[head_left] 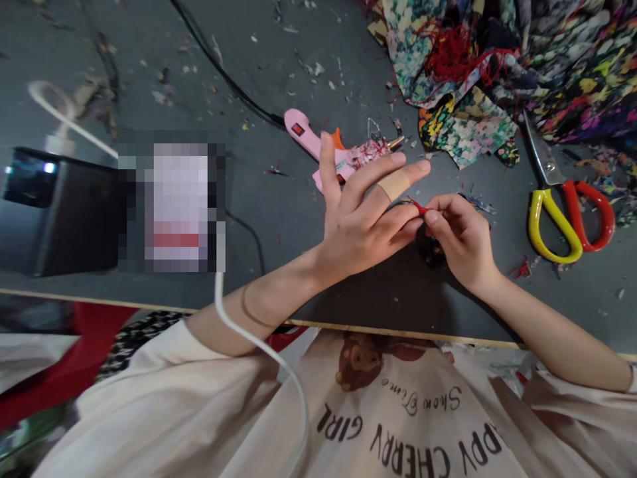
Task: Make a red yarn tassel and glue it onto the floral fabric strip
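Note:
My left hand [368,216] is over the grey table with its thumb and upper fingers spread; a tan bandage wraps one finger. Its lower fingers meet a small bundle of red thread [419,207]. The thumb and index finger of my right hand [462,236] pinch that red thread from the other side. A small dark item [430,249] lies partly hidden under the right hand. Just beyond my left hand is a pink glue gun [311,141] with thread scraps around its nozzle. Scissors [547,166] with yellow and red handles lie right of my right hand.
Floral fabric [572,73] with tangled red threads [455,56] covers the back right. A black box [74,212] and a blurred-out device [179,192] stand at left. A white cable [259,342] crosses my left forearm. Scraps litter the table [279,265].

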The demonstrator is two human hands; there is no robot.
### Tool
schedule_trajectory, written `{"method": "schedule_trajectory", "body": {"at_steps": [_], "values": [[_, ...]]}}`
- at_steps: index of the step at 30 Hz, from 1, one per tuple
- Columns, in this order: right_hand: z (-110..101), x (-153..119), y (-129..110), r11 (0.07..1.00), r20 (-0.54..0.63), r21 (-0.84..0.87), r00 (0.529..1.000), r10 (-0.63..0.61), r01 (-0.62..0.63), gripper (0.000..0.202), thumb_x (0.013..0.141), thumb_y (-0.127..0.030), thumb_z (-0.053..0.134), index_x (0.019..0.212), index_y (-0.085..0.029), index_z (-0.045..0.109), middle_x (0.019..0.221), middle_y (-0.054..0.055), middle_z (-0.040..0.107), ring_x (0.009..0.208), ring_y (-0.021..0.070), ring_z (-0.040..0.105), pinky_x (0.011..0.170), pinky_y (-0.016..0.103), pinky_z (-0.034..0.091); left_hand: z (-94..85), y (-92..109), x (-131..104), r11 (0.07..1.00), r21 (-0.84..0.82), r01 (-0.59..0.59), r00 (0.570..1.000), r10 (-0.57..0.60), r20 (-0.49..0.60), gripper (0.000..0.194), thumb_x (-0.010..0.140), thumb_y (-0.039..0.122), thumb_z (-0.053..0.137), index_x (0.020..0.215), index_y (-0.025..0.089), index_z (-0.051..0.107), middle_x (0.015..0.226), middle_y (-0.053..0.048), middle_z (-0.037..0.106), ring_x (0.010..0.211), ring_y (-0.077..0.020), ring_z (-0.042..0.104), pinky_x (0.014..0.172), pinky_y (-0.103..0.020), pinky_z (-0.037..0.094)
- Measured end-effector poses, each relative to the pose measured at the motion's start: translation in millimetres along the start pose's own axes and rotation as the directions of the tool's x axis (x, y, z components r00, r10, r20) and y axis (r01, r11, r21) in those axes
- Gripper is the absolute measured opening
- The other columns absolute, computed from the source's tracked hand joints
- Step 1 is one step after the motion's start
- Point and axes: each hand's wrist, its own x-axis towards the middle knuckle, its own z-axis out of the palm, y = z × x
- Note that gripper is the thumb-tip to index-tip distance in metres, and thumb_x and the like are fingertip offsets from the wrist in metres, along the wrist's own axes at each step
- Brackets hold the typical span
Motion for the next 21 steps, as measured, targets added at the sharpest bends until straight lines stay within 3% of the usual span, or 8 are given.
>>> {"method": "schedule_trajectory", "body": {"at_steps": [7,12,18,21], "values": [[-0.1,0.0,-0.9,1.0,0.009,0.009,1.0,0.008,-0.008,0.032,0.089,-0.051,0.056,0.085,-0.02,0.055,0.066,-0.004,0.049,0.057,0.0075,0.046,0.055,0.021,0.04,0.0,0.0,-1.7,1.0,0.01,0.008,1.0,-0.009,0.028,0.007,0.087,0.039,0.064,0.088,0.034,0.059,0.125,0.005,0.067,0.118,-0.0219,0.061,0.126,-0.054,-0.008],[-0.3,-1.0,0.3,1.0,0.013,0.008,1.0,-0.002,0.002,0.029,0.091,-0.048,0.055,0.085,-0.02,0.055,0.067,-0.004,0.05,0.059,0.0075,0.048,0.057,0.021,0.042,0.8,-0.2,-4.6,0.972,-0.173,0.157,0.98,-0.132,0.146,0.004,0.087,0.032,0.064,0.085,0.034,0.062,0.128,0.006,0.065,0.125,-0.023,0.057,0.121,-0.055,-0.021],[-0.5,-0.9,3.0,0.999,0.003,0.018,1.0,-0.027,0.027,0.017,0.092,-0.036,0.056,0.085,-0.02,0.056,0.069,-0.004,0.051,0.06,0.0071,0.049,0.059,0.021,0.041,3.0,-3.1,-6.7,0.921,-0.294,0.254,0.959,-0.201,0.199,0.005,0.086,0.033,0.064,0.082,0.032,0.062,0.128,0.008,0.063,0.129,-0.0275,0.053,0.118,-0.066,-0.017],[-0.5,-0.9,3.5,0.999,-0.006,0.023,1.0,-0.029,0.029,0.012,0.092,-0.03,0.056,0.085,-0.02,0.056,0.07,-0.004,0.051,0.061,0.0068,0.049,0.06,0.021,0.041,3.4,-3.4,-6.8,0.927,-0.267,0.262,0.955,-0.21,0.209,0.009,0.084,0.038,0.066,0.082,0.03,0.061,0.127,0.007,0.063,0.131,-0.0294,0.051,0.117,-0.068,-0.015]]}}
